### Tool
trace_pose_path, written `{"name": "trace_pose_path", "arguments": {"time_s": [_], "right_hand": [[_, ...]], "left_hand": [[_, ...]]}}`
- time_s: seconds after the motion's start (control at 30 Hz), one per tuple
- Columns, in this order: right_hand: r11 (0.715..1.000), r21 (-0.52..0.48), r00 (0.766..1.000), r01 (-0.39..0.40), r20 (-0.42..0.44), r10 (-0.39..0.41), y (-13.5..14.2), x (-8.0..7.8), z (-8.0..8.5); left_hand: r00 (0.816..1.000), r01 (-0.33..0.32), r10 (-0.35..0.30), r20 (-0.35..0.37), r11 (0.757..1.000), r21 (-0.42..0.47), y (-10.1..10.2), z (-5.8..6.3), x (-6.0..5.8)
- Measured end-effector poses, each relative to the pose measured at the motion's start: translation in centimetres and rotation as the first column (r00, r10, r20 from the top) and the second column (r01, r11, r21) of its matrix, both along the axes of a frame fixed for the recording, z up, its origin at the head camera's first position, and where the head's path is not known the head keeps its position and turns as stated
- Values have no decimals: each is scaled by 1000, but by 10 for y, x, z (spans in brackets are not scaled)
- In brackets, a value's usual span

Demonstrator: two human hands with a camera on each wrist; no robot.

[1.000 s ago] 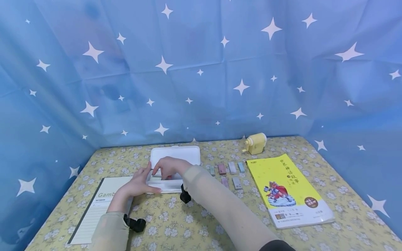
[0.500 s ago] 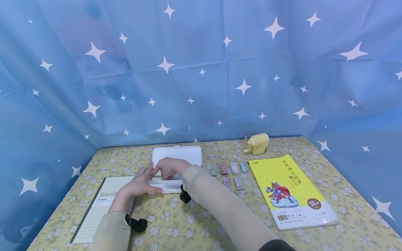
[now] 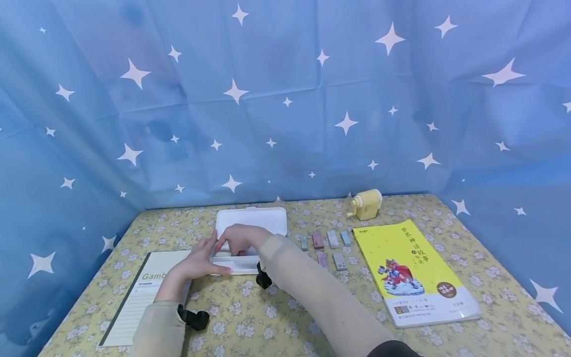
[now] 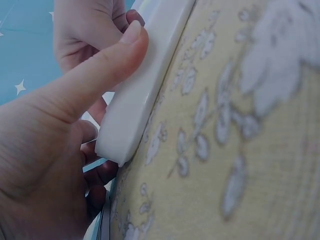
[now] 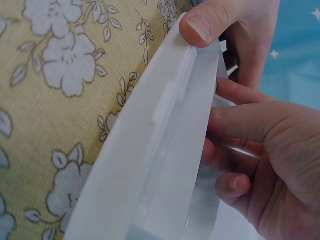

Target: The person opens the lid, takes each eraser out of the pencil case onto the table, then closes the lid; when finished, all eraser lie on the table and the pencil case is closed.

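A white pencil case (image 3: pixel 243 265) lies on the table with its lid (image 3: pixel 252 218) tipped back. My left hand (image 3: pixel 196 260) grips its left end, thumb (image 4: pixel 107 65) on the front wall and fingers bent around the end. My right hand (image 3: pixel 241 238) reaches down into the case from the right, its fingers bent. In the right wrist view, the right fingertips go behind a thin white inner panel (image 5: pixel 195 150). The panel hides those tips, so I cannot tell whether they pinch something there.
Right of the case lie several small erasers (image 3: pixel 332 239) in two rows. Behind them stands a yellow crank pencil sharpener (image 3: pixel 367 205). A yellow book (image 3: pixel 410 272) lies at the right, and a notebook (image 3: pixel 149 297) sits partly under the left forearm. A blue star-patterned cloth (image 3: pixel 285 99) hangs behind.
The head view shifted slightly at first, moving the whole scene a little to the right. Both hands stay at the pencil case with almost no visible movement.
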State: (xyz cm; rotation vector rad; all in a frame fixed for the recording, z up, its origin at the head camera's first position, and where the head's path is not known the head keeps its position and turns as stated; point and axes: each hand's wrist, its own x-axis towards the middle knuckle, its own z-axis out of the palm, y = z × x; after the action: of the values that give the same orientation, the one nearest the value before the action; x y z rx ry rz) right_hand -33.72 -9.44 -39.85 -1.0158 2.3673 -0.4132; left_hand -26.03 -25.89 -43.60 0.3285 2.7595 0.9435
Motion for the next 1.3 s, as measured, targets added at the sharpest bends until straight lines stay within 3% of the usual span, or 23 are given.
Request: {"name": "trace_pose_path", "arguments": {"time_s": [0.53,0.93,1.3], "right_hand": [[998,-57,1000,10,-25,-12,27,3,11],[1000,-14,997,-19,-80,17,49,2,27],[1000,-2,996,-15,-84,14,59,13,35]], "left_hand": [[999,-30,31,38,999,-30,-2,2,4],[999,-23,23,28,1000,-17,-3,1,3],[1000,-11,11,15,1000,2,2,1,3]]}}
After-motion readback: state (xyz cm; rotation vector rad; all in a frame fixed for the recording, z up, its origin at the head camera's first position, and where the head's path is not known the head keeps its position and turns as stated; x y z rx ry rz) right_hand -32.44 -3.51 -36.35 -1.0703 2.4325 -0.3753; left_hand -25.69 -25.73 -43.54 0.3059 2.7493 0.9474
